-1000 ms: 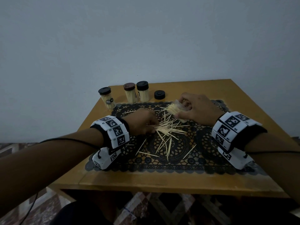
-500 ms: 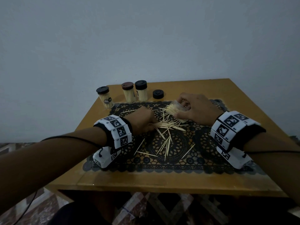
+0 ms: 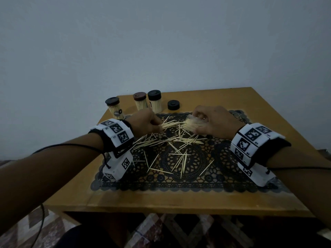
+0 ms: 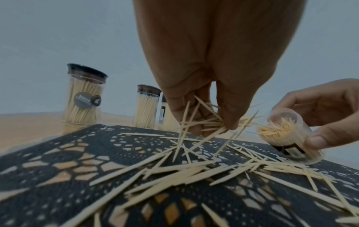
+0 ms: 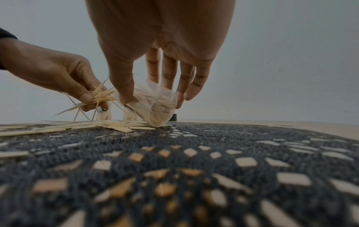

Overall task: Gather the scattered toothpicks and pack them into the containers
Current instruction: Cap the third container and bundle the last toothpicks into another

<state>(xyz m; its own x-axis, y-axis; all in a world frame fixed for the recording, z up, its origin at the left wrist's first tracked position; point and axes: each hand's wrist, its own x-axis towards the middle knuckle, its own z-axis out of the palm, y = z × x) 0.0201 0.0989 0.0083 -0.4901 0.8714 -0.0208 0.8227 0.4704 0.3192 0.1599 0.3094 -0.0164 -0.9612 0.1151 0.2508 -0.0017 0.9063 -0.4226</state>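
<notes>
On the lace mat (image 3: 223, 178), right hand (image 3: 217, 122) gripping tilted container (image 4: 287, 138), mouth leftward toward left hand's (image 3: 143, 123) pinched toothpicks (image 4: 205, 122).

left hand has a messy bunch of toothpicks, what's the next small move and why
Probably carry the bunch across to the open container and feed it in. The left hand pinches a crossed bundle of toothpicks just above the mat, while the right hand holds the container tilted, mouth toward it. Straightening the sticks first may help them slide in.
</notes>
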